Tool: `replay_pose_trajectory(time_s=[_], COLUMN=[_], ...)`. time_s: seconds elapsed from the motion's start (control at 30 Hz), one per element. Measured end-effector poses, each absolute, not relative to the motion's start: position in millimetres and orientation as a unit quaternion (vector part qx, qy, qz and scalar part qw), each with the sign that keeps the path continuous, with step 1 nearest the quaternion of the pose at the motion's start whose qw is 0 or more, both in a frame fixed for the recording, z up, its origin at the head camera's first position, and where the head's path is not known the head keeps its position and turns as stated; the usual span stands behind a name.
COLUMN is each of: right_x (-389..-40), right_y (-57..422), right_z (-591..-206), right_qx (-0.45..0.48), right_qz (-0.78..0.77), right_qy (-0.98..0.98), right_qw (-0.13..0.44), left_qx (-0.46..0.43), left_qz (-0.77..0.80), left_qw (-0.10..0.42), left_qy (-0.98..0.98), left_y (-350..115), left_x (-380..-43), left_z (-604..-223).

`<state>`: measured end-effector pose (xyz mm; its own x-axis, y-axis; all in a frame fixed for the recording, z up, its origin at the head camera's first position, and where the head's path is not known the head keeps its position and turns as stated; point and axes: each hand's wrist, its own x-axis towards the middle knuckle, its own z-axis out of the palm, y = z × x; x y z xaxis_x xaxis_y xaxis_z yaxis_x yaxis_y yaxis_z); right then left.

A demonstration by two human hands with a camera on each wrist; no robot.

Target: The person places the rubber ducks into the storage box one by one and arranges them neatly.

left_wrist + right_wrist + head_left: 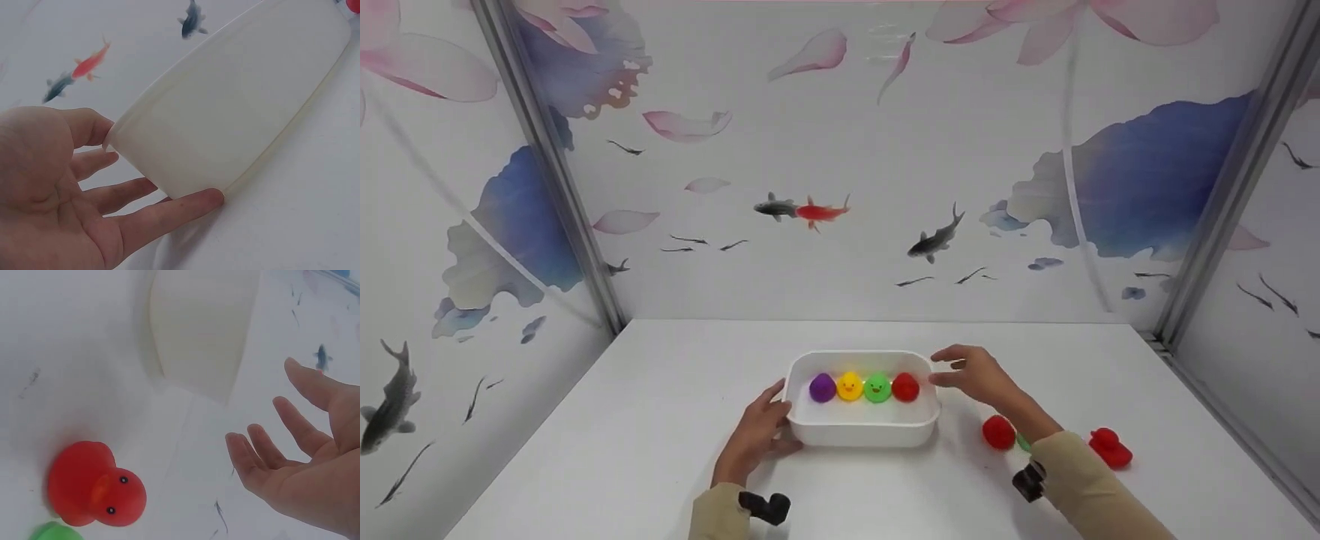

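A white plastic box (864, 435) stands on the table with a row of small toy ducks inside. From left to right these are a purple toy (823, 388), a yellow duck (850, 386), a green duck (877, 388) and a red toy (906, 387). My left hand (759, 431) holds the box's left end, thumb at the rim and fingers against the wall and lower edge. At the right end, my right hand (976, 377) hovers with fingers spread and an empty palm. The right wrist view shows a gap between this hand and the box.
A red duck (84, 486) lies right of the box, beside a partly hidden green toy (56, 532). Farther right sits another red duck (1110, 448), near my right sleeve (1099, 487). Printed panels (847, 150) border the white table (607, 450) at the back and sides.
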<state>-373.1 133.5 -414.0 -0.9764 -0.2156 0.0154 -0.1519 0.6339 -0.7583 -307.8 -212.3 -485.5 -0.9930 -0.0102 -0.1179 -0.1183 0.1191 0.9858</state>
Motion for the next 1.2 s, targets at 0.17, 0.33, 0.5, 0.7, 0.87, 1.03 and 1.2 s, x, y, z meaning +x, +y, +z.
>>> replay_pose_trajectory(time_s=[0.17,0.33,0.5,0.7,0.87,1.03,1.2], right_x=[-353,-334,-324,-324,-328,-335,-340], right_y=[158,183,202,220,230,237,240], right_z=[-407,-407,-413,-420,-429,-439,-446], right_qx=[-0.103,-0.103,-0.094,-0.118,-0.14,-0.154,-0.175], right_qz=[-0.447,-0.465,-0.468,-0.459,-0.448,-0.432,-0.408], right_qy=[0.889,0.879,0.878,0.879,0.881,0.888,0.896], right_qw=[0.012,-0.013,-0.033,-0.054,-0.057,-0.025,0.0], left_qx=[-0.042,-0.047,-0.056,-0.057,-0.057,-0.056,-0.057], left_qz=[0.662,0.667,0.672,0.67,0.668,0.668,0.666], left_qw=[0.043,0.039,0.039,0.041,0.043,0.046,0.047], left_qy=[0.747,0.743,0.737,0.739,0.74,0.741,0.743], left_y=[-213,-213,-212,-211,-210,-210,-211], left_x=[-306,-308,-308,-308,-309,-309,-308], left_z=[-486,-487,-486,-486,-488,-488,-487])
